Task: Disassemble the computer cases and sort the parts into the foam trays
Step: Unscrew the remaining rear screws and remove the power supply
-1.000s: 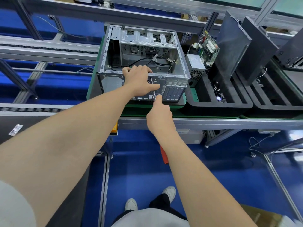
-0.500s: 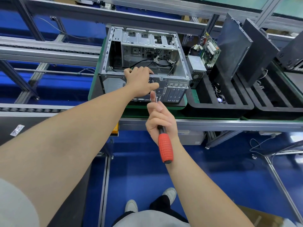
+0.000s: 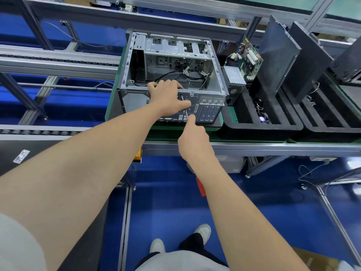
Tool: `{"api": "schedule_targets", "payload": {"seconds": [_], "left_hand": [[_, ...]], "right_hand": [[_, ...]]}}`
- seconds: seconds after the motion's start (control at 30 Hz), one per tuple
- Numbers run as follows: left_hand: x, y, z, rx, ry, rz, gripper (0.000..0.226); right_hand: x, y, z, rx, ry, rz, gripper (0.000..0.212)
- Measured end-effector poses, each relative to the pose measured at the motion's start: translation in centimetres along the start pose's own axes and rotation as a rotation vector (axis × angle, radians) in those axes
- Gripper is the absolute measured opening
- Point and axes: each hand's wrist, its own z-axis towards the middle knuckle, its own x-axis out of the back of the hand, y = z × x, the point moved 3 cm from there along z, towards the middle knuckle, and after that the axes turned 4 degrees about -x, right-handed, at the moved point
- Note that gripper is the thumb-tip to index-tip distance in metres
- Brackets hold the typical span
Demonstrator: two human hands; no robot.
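L hand (image 3: pixel 168 99) fingers (image 3: pixel 162 83) hook case (image 3: pixel 134 99); R hand (image 3: pixel 193 141): screwdriver (image 3: pixel 187 114).

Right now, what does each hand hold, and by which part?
The right hand holds a screwdriver by its handle; the left hand grips the computer case at its upper rear edge.

One case (image 3: pixel 175 45), one screwdriver (image 3: pixel 201 187), one board (image 3: pixel 251 55), one power supply (image 3: pixel 234 79). Two hands: left hand (image 3: pixel 168 98), right hand (image 3: pixel 193 141). Two foam trays: left tray (image 3: pixel 259 130), right tray (image 3: pixel 336 132); two shoes (image 3: pixel 157 245).
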Motion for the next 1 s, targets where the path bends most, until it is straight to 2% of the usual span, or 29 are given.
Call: {"api": "schedule_targets", "payload": {"seconds": [0.07,0.13,0.17,0.33,0.4,0.47,0.5,0.57,0.63,0.7,0.8,0.87,0.93,1.0], "left_hand": [[-0.2,-0.1,0.0,-0.01,-0.001,0.009,0.074],[-0.2,-0.2,0.1,-0.012,-0.006,0.024,0.071],[-0.2,-0.2,0.2,-0.008,-0.006,0.028,0.069],[-0.2,-0.2,0.4,-0.004,-0.003,0.025,0.067],[-0.2,-0.1,0.4,0.005,0.001,0.023,0.071],[-0.3,-0.1,0.4,0.007,0.0,0.019,0.073],[-0.3,-0.1,0.4,0.007,-0.001,0.018,0.072],[-0.3,-0.2,0.4,0.004,-0.004,0.016,0.068],[-0.3,-0.3,0.4,-0.008,-0.003,0.019,0.065],[-0.3,-0.3,0.2,-0.027,0.017,0.014,0.062],[-0.2,-0.2,-0.2,-0.044,0.064,-0.05,0.053],[-0.1,-0.3,-0.3,-0.044,0.064,-0.081,0.049],[0.0,-0.3,-0.4,-0.043,0.06,-0.095,0.049],[0.0,-0.4,-0.3,-0.049,0.059,-0.091,0.052]], "right_hand": [[0.0,-0.3,0.2,-0.005,0.03,-0.03,0.055],[0.5,-0.3,0.1,0.015,-0.01,0.041,0.037],[0.9,-0.2,0.0,0.02,-0.069,0.19,0.027],[0.4,0.5,-0.4,-0.199,-0.592,1.567,0.026],[-0.1,0.3,-1.1,-0.268,-0.866,2.041,0.033],[-0.6,0.0,-1.7,-0.276,-1.111,2.335,0.039],[-0.7,0.1,-1.7,-0.257,-1.138,2.374,0.039],[-0.8,0.0,-1.4,-0.243,-1.022,2.247,0.036],[-0.7,0.4,-0.9,-0.222,-0.784,1.915,0.029],[-0.3,1.0,-0.3,-0.144,-0.515,1.417,0.024],[0.4,1.0,0.2,0.019,-0.139,0.481,0.016],[0.3,0.4,0.1,0.056,0.019,0.072,0.02],[-0.1,0.1,0.0,0.045,0.096,-0.013,0.029],[-0.1,0.3,0.2,0.048,0.091,0.056,0.015]]}}
